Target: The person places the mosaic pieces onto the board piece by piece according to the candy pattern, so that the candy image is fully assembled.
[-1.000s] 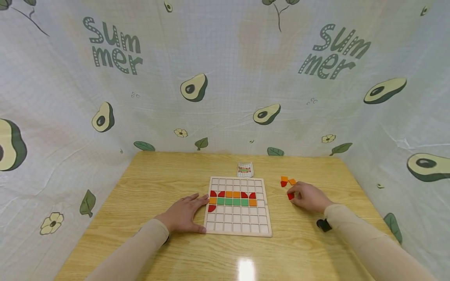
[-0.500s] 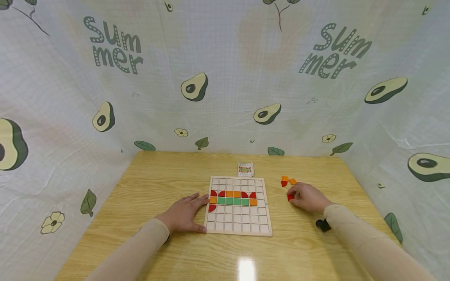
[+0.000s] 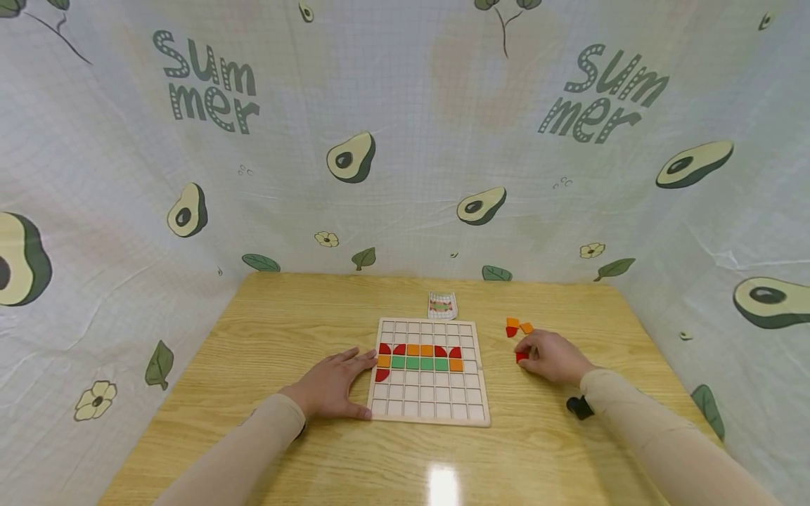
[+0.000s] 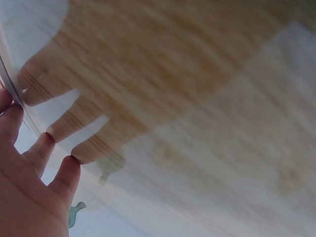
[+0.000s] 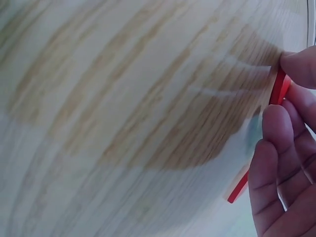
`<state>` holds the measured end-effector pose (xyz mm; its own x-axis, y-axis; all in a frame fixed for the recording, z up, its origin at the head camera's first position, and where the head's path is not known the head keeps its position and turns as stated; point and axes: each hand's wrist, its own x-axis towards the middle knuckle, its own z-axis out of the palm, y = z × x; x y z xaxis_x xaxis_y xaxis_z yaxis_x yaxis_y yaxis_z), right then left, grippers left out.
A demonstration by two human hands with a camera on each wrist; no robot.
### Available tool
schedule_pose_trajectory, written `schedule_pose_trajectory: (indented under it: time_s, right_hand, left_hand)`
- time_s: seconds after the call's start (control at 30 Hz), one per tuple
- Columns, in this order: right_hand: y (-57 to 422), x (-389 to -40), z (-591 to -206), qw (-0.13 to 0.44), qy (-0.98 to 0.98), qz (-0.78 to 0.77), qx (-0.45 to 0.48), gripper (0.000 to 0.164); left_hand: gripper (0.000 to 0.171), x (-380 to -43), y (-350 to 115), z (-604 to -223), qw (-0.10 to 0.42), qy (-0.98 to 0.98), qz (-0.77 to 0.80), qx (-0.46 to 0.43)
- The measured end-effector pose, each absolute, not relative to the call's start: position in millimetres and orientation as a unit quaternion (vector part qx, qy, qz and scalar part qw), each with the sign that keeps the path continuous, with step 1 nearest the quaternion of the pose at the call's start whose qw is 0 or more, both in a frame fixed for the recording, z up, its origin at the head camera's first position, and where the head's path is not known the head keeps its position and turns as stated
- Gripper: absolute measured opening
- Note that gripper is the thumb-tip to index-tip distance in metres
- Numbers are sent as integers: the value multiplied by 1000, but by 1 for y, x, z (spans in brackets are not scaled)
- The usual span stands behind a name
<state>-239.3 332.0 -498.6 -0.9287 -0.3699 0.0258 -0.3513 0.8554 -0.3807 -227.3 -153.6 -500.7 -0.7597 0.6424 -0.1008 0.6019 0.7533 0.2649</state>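
At the left edge of a pale wooden grid board [image 3: 427, 410], my left hand [image 3: 335, 385] lies with fingers spread, thumb and fingertips at the frame. In the left wrist view, the left fingers [image 4: 66, 180] touch the glossy tabletop. My right hand [image 3: 552, 355] pinches a red tile [image 5: 279, 88] between thumb and fingers, low over the table to the right of the board. Its full shape is partly hidden by the fingers. On the board sit red quarter-round tiles [image 3: 381, 376], orange square tiles [image 3: 455, 365] and a row of green tiles [image 3: 413, 362].
Beyond the right hand lie loose orange tiles [image 3: 526, 327] and a red tile [image 3: 511, 332]. A small printed pattern card [image 3: 442, 306] lies behind the board. The wooden table [image 3: 304, 302] is backed by a cloth [image 3: 405, 140] printed with avocados.
My right hand has shifted very slightly left and toward me, along with the red tile in its fingers. The left hand and the board stay where they were.
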Motion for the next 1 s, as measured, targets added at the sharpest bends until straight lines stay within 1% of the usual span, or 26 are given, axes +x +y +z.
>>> schedule_pose_trajectory:
  time_s: [0.27, 0.77, 0.87, 1.0]
  right_hand:
    - [334, -239, -501, 4, 965, -188, -183, 12]
    - [331, -242, -501, -1, 963, -195, -186, 10]
    - [332, -242, -502, -2, 965, -184, -185, 13]
    - [333, -242, -502, -3, 968, -169, -183, 20]
  left_hand:
    - [102, -227, -153, -500, 96, 932, 108, 334]
    - [102, -227, -153, -498, 96, 931, 112, 334]
    - [101, -227, -153, -498, 97, 930, 115, 335]
    - [101, -228, -153, -499, 97, 930, 116, 335]
